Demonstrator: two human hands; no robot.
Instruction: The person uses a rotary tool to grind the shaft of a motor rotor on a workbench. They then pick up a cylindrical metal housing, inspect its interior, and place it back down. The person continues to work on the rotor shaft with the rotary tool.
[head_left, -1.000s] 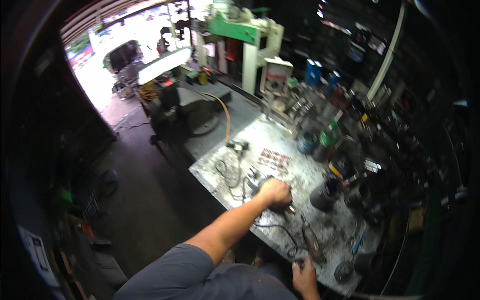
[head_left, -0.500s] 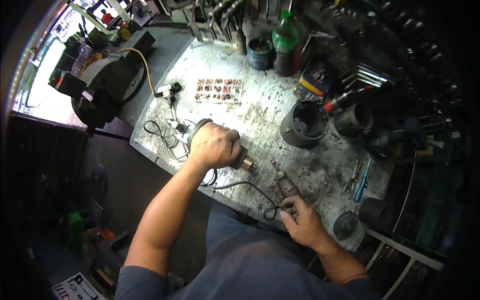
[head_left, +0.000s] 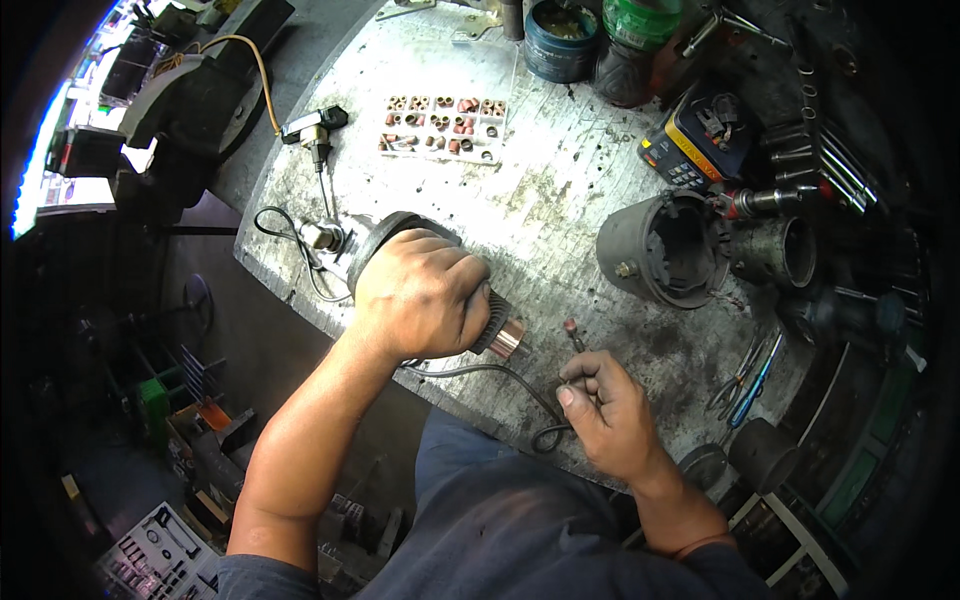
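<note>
My left hand point(head_left: 420, 295) is wrapped round a motor armature point(head_left: 508, 338), whose copper commutator sticks out past my fingers toward the right. Behind that hand are a dark round rim and a silver metal housing point(head_left: 345, 245), lying on the worktop. My right hand point(head_left: 610, 410) is closed in a pinch; whatever sits between thumb and fingers is too small to name. Under it lies a rotary tool, mostly covered, with its small reddish sanding tip point(head_left: 571, 327) showing. A black cord point(head_left: 490, 368) runs between the two hands.
A divided case of small sanding bits point(head_left: 440, 130) lies toward the back. At right are a dark motor casing point(head_left: 650, 250), a blue-and-yellow box point(head_left: 700, 135), and pliers point(head_left: 735, 375) beside a blue screwdriver point(head_left: 757, 380). A plug point(head_left: 315, 125) joins an orange cord at left.
The view has moved closer to the bench. My right hand has shifted forward over the rotary tool, hiding its body, still pinched. My left hand keeps its hold on the armature.
</note>
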